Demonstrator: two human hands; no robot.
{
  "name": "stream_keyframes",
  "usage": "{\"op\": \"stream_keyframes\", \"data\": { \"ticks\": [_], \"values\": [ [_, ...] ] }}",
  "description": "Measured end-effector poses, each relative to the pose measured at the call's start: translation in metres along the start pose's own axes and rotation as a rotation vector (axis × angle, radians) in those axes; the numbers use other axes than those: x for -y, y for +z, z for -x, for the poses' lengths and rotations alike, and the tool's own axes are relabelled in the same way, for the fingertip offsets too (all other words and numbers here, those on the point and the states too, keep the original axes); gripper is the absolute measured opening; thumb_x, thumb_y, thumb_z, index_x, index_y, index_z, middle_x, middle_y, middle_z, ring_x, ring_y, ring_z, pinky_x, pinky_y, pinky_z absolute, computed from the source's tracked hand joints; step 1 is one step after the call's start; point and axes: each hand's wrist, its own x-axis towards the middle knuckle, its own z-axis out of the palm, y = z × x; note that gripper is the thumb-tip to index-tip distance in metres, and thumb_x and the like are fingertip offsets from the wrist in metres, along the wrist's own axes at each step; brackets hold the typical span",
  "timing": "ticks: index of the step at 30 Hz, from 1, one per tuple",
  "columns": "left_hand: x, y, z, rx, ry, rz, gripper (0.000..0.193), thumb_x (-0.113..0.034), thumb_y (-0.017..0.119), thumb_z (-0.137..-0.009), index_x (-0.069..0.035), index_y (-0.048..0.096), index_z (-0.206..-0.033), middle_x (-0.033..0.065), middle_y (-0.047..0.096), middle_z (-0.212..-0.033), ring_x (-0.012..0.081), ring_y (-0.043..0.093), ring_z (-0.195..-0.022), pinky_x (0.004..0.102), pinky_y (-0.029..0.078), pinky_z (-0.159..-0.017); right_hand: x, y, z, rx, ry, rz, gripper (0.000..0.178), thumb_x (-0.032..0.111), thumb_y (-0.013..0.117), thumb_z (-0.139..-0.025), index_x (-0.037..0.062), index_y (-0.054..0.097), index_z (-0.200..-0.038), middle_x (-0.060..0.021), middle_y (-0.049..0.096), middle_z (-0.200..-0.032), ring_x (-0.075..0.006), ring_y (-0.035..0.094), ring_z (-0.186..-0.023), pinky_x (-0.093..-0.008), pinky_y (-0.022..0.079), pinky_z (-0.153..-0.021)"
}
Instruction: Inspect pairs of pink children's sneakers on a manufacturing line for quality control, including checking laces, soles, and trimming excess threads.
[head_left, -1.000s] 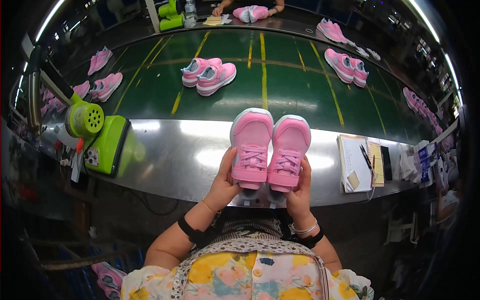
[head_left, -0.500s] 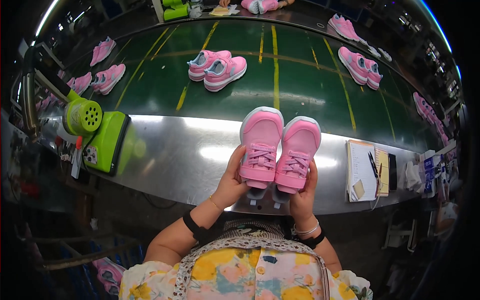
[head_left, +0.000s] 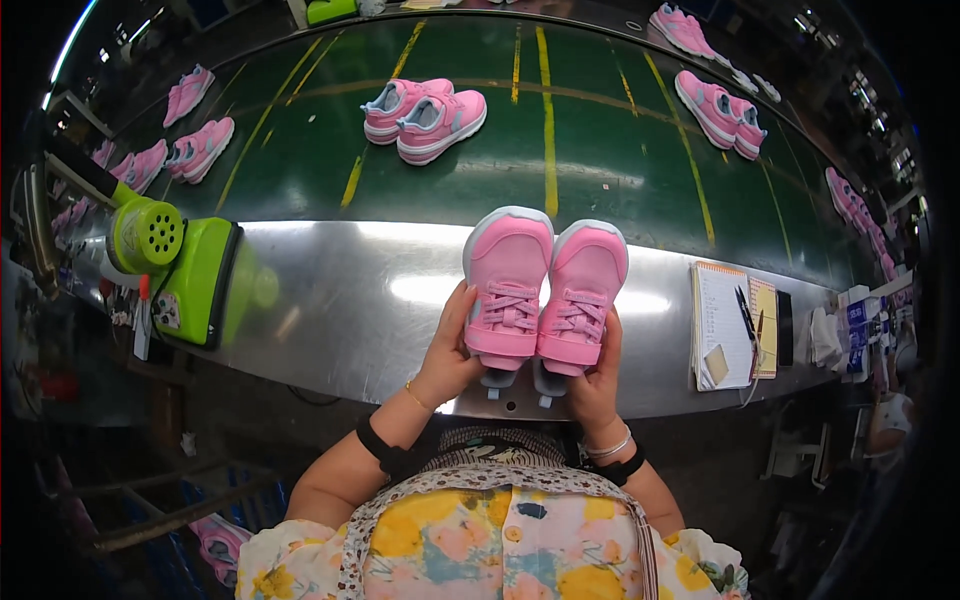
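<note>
Two pink children's sneakers with pale toe rims, lilac laces and pink straps are held side by side above the metal edge, toes pointing away from me. My left hand (head_left: 447,352) grips the left sneaker (head_left: 508,290) along its outer side near the heel. Around the outer side of the right sneaker (head_left: 585,295) my right hand (head_left: 598,382) is closed. Both uppers face up at me, and grey linings with small pull tabs show at the heel ends. The soles and some of my fingertips are hidden.
Beyond the metal ledge (head_left: 340,300) runs a green conveyor belt (head_left: 590,150) carrying pairs of pink sneakers (head_left: 440,125). A lime-green device (head_left: 195,285) stands at left. On the right lie an open notebook (head_left: 722,320), pens and a dark phone-like slab (head_left: 785,330).
The view has shifted slightly, so the belt and ledge sit higher in the picture. My hands and the two sneakers have moved a little left, the grip unchanged.
</note>
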Motion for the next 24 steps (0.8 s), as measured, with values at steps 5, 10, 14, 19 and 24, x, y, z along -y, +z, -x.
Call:
{"op": "stream_keyframes", "data": {
  "ticks": [5,10,14,19,24],
  "values": [
    [0.003,-0.003,0.003,-0.005,0.056,0.044,0.090,0.005,0.068,-0.072,-0.016,0.015,-0.143,0.0090,0.037,-0.137,0.0217,0.043,-0.122,0.0353,0.038,-0.099,-0.004,0.004,0.002,-0.002,-0.065,0.013,0.073,-0.004,0.057,-0.075,0.0119,0.023,-0.138,-0.0119,0.010,-0.145,-0.0265,0.030,-0.129,-0.0377,0.034,-0.103],
    [-0.001,-0.004,0.002,-0.005,0.070,0.063,0.090,0.005,0.067,-0.074,-0.017,0.014,-0.142,0.0082,0.037,-0.137,0.0217,0.043,-0.121,0.0354,0.038,-0.100,-0.010,0.003,0.003,-0.015,-0.086,0.131,0.073,-0.003,0.058,-0.075,0.0116,0.024,-0.138,-0.0145,0.009,-0.145,-0.0271,0.031,-0.129,-0.0375,0.034,-0.102],
    [-0.002,-0.010,0.005,-0.039,-0.008,0.117,0.089,0.007,0.068,-0.070,-0.016,0.020,-0.141,0.0107,0.035,-0.138,0.0226,0.041,-0.124,0.0360,0.036,-0.101,0.006,0.006,-0.003,-0.026,-0.155,0.355,0.076,-0.001,0.062,-0.071,0.0137,0.027,-0.137,-0.0160,0.019,-0.141,-0.0268,0.038,-0.123,-0.0372,0.034,-0.101],
    [-0.045,-0.021,-0.001,-0.187,0.044,-0.330,0.079,-0.001,0.069,-0.057,-0.013,0.045,-0.131,0.0174,0.027,-0.141,0.0327,0.038,-0.123,0.0380,0.034,-0.100,0.040,0.007,-0.010,-0.073,-0.143,0.590,0.076,-0.004,0.062,-0.059,0.0160,0.043,-0.130,-0.0185,0.023,-0.136,-0.0346,0.037,-0.121,-0.0418,0.034,-0.100],
    [-0.068,-0.022,-0.001,-0.232,0.025,-0.656,0.080,-0.005,0.070,-0.058,-0.011,0.042,-0.132,0.0186,0.035,-0.136,0.0344,0.038,-0.122,0.0388,0.033,-0.100,0.056,0.013,-0.012,-0.150,-0.167,0.827,0.067,-0.003,0.062,-0.054,0.0129,0.055,-0.119,-0.0211,0.031,-0.131,-0.0396,0.037,-0.120,-0.0445,0.033,-0.100]
  ]
}}
